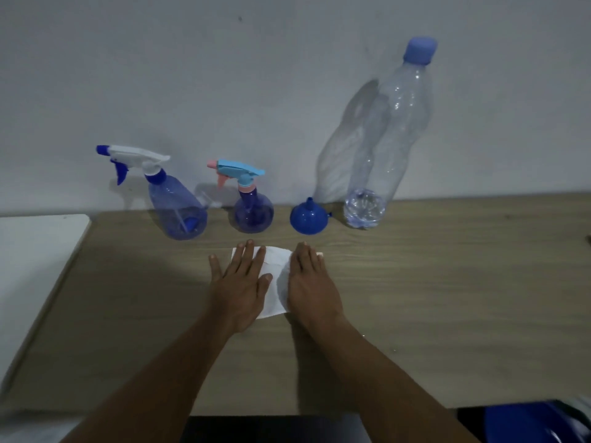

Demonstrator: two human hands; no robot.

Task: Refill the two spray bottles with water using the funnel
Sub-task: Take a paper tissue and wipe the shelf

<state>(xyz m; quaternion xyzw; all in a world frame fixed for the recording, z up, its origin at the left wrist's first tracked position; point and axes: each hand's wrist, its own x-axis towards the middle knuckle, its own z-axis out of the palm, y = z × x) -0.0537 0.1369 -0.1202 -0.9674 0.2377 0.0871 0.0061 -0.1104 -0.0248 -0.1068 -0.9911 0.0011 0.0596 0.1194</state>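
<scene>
Both hands lie flat on a white paper towel (277, 276) on the wooden table (447, 282)

The left hand (240, 282) and right hand (311, 282) rest on it with fingers straight, grasping nothing; behind them, along the wall, stand the white-triggered spray bottle (177, 206), the smaller round spray bottle (254, 212), the blue funnel (307, 219) set spout-up, and the capped clear water bottle (383, 139) at the right

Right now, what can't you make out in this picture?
Head view:
Paper towel: edges hidden under the left hand and right hand.
Blue object, bottom right: cut off by the frame, blurred.
Water bottle: fill level unclear in dim light.
</scene>
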